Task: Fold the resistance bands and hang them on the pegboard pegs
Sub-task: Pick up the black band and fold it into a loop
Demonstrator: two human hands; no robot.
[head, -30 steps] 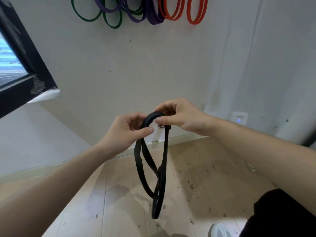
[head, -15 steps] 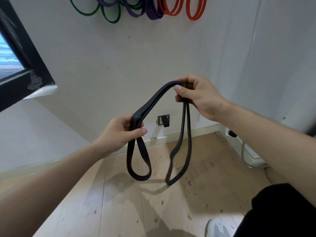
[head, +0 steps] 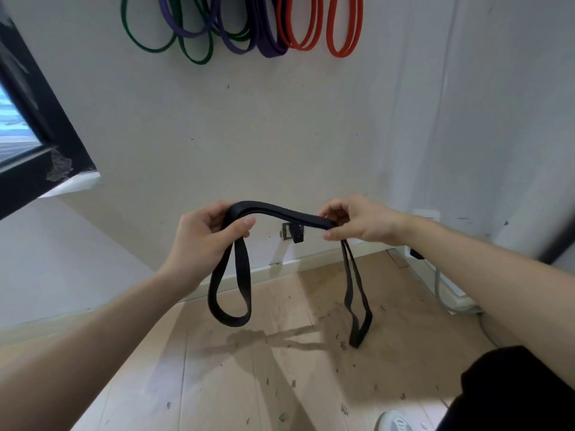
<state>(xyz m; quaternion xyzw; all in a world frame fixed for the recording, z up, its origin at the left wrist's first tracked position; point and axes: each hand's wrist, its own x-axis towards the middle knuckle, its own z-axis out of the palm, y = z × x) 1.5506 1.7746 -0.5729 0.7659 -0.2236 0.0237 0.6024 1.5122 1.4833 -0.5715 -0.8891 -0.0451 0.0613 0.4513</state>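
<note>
As the black band (head: 281,213) is clasped in the left hand (head: 202,236) and pinched in the right hand (head: 357,222), 1 loop below each grip, folding is judged underway; the grips are to be joined next.

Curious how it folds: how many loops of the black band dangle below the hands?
2 in the black band: one loop hangs under the left hand, one narrower loop under the right hand. None seems hidden.

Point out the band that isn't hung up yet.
The black band, gripped by the left hand and right hand. The green bands, purple bands and red bands hang on the wall.
</note>
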